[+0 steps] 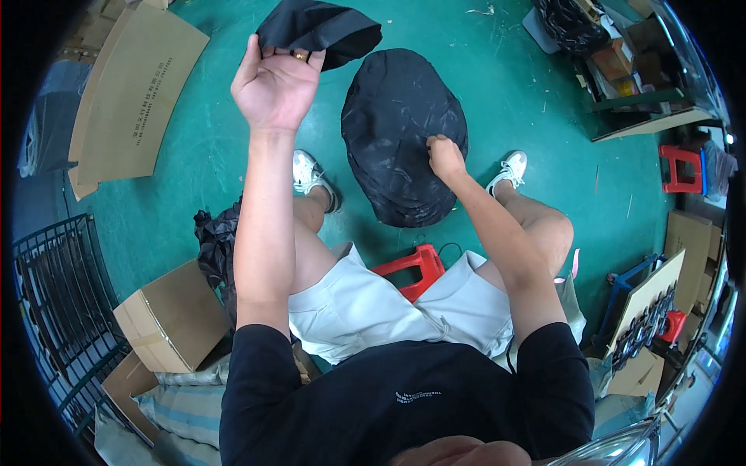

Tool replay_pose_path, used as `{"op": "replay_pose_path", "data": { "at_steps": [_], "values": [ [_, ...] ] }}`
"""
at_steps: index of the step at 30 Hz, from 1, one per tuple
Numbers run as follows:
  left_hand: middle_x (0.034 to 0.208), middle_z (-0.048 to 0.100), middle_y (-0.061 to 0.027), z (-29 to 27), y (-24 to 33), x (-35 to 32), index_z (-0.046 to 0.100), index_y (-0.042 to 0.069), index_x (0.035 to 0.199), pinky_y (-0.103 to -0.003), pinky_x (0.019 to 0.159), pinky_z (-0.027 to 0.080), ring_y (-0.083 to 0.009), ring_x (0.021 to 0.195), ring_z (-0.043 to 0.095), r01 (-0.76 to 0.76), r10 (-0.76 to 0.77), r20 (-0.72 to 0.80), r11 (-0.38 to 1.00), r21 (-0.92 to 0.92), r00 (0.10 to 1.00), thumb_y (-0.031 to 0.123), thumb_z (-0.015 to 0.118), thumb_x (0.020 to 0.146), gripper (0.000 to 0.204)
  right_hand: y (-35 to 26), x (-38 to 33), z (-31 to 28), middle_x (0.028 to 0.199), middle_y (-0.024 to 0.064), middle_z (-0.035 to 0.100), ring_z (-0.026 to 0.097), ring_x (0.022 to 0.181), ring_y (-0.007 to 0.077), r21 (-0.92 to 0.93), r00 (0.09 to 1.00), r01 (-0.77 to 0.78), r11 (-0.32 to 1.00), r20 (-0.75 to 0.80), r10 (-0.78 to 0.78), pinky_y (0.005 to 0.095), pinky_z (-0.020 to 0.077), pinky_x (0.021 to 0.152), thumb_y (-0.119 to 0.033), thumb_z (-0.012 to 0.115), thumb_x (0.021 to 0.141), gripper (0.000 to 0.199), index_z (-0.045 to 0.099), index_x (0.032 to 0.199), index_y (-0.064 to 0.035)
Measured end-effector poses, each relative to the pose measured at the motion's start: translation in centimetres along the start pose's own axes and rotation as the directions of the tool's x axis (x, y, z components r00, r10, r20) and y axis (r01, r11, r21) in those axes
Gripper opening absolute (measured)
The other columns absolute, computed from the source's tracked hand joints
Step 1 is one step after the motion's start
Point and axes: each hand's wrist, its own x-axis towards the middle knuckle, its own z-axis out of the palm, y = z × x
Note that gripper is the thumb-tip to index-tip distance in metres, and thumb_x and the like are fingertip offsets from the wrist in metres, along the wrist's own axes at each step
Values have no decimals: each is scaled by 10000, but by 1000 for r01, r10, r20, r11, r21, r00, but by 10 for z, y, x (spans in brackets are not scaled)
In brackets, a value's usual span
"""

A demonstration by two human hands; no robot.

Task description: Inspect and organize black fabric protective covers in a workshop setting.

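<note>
Holding up a black cloth piece (318, 28) with the left hand (277, 88), thumb spread, grip hidden. Touching the black pile (395, 109), between 2 white shoes (306, 168), with the curled right hand (447, 159); cannot tell if pinching. Could drop the piece through slack fingers or skew the pile by tugging.

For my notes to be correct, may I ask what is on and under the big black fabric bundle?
The right hand appears to touch the top of the black fabric bundle. Green floor shows around it, but whatever lies directly beneath is covered.
</note>
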Motion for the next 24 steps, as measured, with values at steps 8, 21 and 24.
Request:
{"op": "replay_pose_path", "data": {
  "at_steps": [8, 21, 24],
  "values": [
    [1262, 599, -151, 10, 18, -6, 604, 6, 1218, -444, 1065, 330, -328, 1281, 450, 29, -28, 255, 1000, 0, 966, 250, 458, 970, 378, -43, -33, -66, 636, 85, 653, 645, 537, 149, 604, 953, -202, 771, 303, 12, 288, 527, 501, -51, 729, 804, 120, 671, 782, 51],
    [997, 685, -96, 13, 14, -6, 657, 11, 990, -381, 879, 458, -236, 916, 610, -112, 113, -5, 990, 88, 994, 263, 531, 965, 283, -118, -83, -208, 642, 25, 627, 589, 538, 65, 718, 957, -147, 680, 276, -85, 202, 449, 455, -187, 688, 908, 216, 694, 834, 16],
    [1004, 685, -96, 19, 17, -9, 657, 12, 990, -382, 880, 460, -242, 945, 612, -143, 149, -61, 985, 95, 987, 260, 527, 970, 281, -134, -82, -253, 653, 26, 620, 590, 572, 67, 659, 908, -88, 747, 361, -213, 217, 464, 488, -162, 668, 917, 187, 704, 887, 18]
  ]
}}
